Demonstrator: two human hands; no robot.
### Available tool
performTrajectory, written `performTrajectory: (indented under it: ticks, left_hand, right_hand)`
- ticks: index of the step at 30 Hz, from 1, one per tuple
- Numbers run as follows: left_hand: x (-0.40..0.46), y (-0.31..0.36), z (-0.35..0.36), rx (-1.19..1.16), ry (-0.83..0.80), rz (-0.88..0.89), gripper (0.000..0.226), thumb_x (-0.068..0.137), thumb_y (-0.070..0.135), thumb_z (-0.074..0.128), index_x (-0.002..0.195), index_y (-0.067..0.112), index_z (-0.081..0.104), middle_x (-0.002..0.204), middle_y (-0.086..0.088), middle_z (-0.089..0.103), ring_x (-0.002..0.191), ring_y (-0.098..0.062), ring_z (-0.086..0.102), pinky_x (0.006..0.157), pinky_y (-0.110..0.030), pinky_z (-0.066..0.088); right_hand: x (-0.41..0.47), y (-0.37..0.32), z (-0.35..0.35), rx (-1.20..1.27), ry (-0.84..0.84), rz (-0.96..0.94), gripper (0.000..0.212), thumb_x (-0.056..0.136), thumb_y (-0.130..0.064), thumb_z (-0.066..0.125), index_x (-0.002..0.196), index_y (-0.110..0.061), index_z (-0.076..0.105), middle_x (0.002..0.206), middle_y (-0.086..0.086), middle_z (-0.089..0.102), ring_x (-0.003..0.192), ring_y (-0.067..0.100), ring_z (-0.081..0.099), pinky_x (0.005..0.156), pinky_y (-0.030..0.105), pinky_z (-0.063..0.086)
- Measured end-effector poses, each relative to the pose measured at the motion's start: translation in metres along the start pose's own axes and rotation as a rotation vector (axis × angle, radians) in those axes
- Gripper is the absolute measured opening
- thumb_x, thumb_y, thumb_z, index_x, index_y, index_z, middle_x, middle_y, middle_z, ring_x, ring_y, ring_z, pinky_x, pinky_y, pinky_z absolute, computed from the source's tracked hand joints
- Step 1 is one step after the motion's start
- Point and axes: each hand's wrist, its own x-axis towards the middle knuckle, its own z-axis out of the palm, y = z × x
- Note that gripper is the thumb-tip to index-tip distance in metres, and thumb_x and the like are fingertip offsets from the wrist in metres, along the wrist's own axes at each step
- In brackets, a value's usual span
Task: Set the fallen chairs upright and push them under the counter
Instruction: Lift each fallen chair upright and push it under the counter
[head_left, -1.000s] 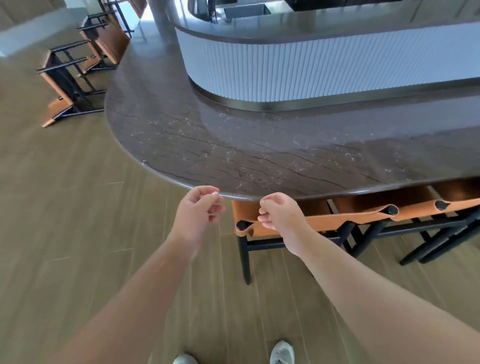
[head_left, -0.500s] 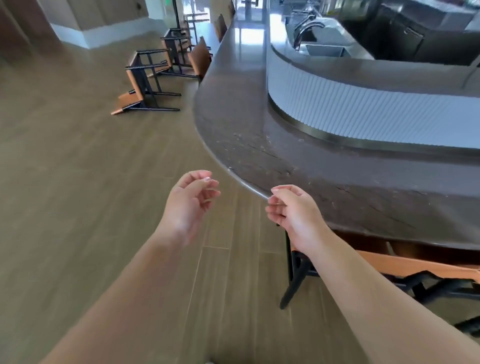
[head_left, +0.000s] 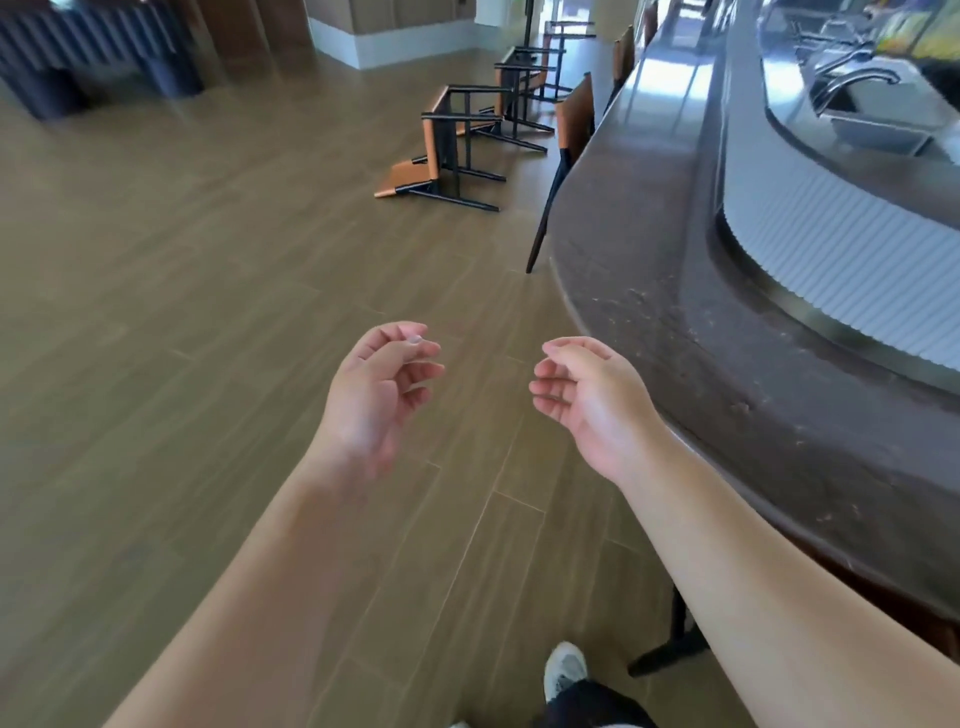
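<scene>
A fallen chair (head_left: 445, 150) with a tan leather seat and black metal legs lies on its side on the wood floor, far ahead. Behind it a second fallen chair (head_left: 522, 85) lies tipped over. An upright chair (head_left: 570, 130) stands tucked against the dark stone counter (head_left: 701, 291), which curves along the right. My left hand (head_left: 382, 387) and my right hand (head_left: 587, 395) hover empty in mid-air above the floor, fingers loosely curled and apart, well short of the fallen chairs.
A black chair leg (head_left: 670, 644) shows under the counter at lower right, next to my white shoe (head_left: 563, 670). A sink with a tap (head_left: 862, 104) sits behind the white ribbed inner wall (head_left: 831, 244). Dark furniture (head_left: 93, 62) stands at the far left.
My right hand has let go of the chair back under the counter. My view has swung left along the counter, and the fallen chairs now appear closer and more central.
</scene>
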Motion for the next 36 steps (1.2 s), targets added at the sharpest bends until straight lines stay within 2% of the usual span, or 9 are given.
performTrajectory:
  ticks: [5,9,23,29,33,36]
  left_hand:
    - [0.047,0.004,-0.002,0.008,0.049,0.000,0.014,0.079,0.015,0.060,0.090,0.021,0.065,0.084,-0.001,0.069,0.068,-0.014,0.064,0.059,-0.026,0.042]
    - [0.103,0.010,0.003,0.040,0.097,0.027,0.016,0.088,0.010,0.055,0.091,0.022,0.065,0.084,0.000,0.069,0.069,-0.013,0.064,0.061,-0.026,0.042]
    - [0.303,0.038,0.067,0.033,0.184,0.047,0.019,0.094,0.007,0.051,0.094,0.020,0.064,0.084,0.000,0.069,0.070,-0.014,0.062,0.061,-0.025,0.043]
    - [0.365,0.053,0.043,0.018,0.206,0.057,0.020,0.094,0.009,0.051,0.091,0.022,0.066,0.085,-0.001,0.069,0.072,-0.014,0.063,0.063,-0.027,0.042]
    - [0.411,0.063,0.011,0.001,0.186,0.048,0.014,0.084,0.016,0.057,0.091,0.023,0.067,0.086,0.000,0.069,0.073,-0.015,0.064,0.061,-0.026,0.044]
    - [0.456,0.071,-0.016,-0.015,0.169,0.030,0.014,0.086,0.014,0.056,0.092,0.022,0.066,0.085,-0.001,0.069,0.072,-0.015,0.064,0.063,-0.027,0.043]
  right_hand:
    - [0.057,-0.006,0.017,0.019,-0.059,0.029,0.005,0.093,-0.013,0.060,0.089,-0.015,0.063,0.074,0.001,0.064,0.070,0.019,0.063,0.069,0.031,0.054]
    - [0.122,-0.019,0.029,0.041,-0.119,0.051,0.006,0.093,-0.013,0.060,0.089,-0.015,0.063,0.075,0.001,0.064,0.069,0.018,0.063,0.068,0.031,0.053]
    - [0.334,-0.096,0.052,-0.008,-0.223,0.099,0.008,0.095,-0.010,0.055,0.097,-0.010,0.063,0.077,0.004,0.062,0.069,0.017,0.061,0.070,0.031,0.052]
    - [0.390,-0.101,0.088,-0.040,-0.255,0.113,0.009,0.095,-0.011,0.056,0.091,-0.013,0.063,0.078,0.003,0.063,0.068,0.017,0.062,0.069,0.031,0.052]
    - [0.431,-0.100,0.129,-0.057,-0.245,0.108,0.009,0.094,-0.011,0.057,0.090,-0.014,0.064,0.076,0.002,0.064,0.069,0.017,0.062,0.071,0.032,0.053]
    - [0.463,-0.099,0.164,-0.089,-0.226,0.089,0.008,0.095,-0.011,0.057,0.092,-0.013,0.064,0.078,0.003,0.064,0.068,0.016,0.063,0.069,0.032,0.053]
